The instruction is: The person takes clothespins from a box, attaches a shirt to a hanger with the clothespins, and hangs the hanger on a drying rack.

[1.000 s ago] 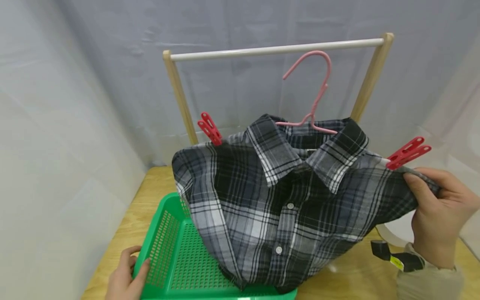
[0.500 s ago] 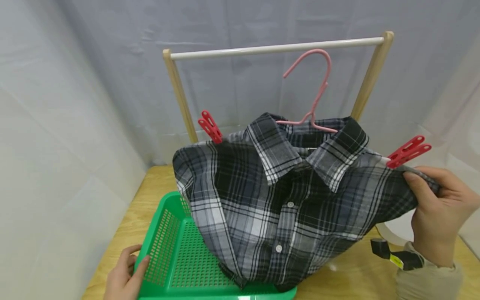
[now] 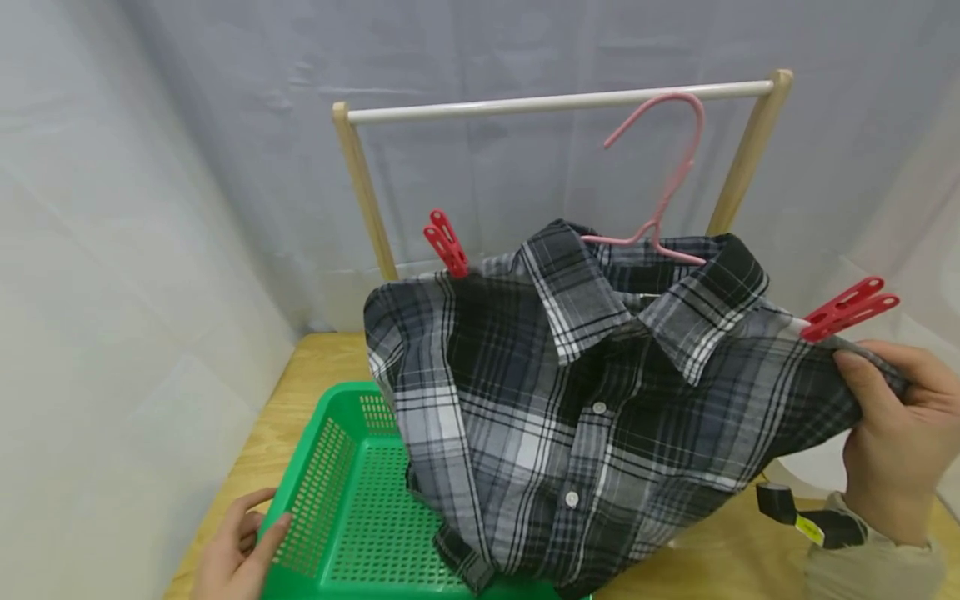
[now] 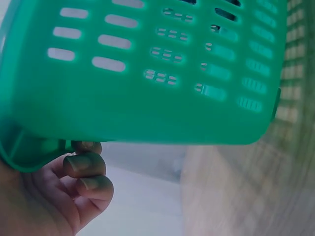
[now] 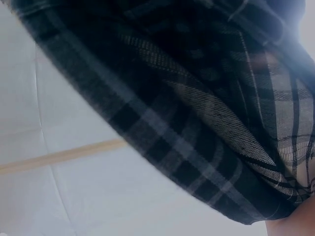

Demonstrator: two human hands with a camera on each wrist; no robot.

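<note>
Draped on a pink wire hanger, a black, grey and white plaid button-up shirt was held up over a green perforated plastic basket, its hem sagging into the basket. The shirt's shoulder end was pinched between the thumb and curled fingers of the right hand, just below a red plastic clothespin. The basket's near-left corner was gripped by the left hand. Another red clothespin was clipped at the other shoulder. Behind, a wooden-posted rack with a white rail stood on a light wooden table.
</note>
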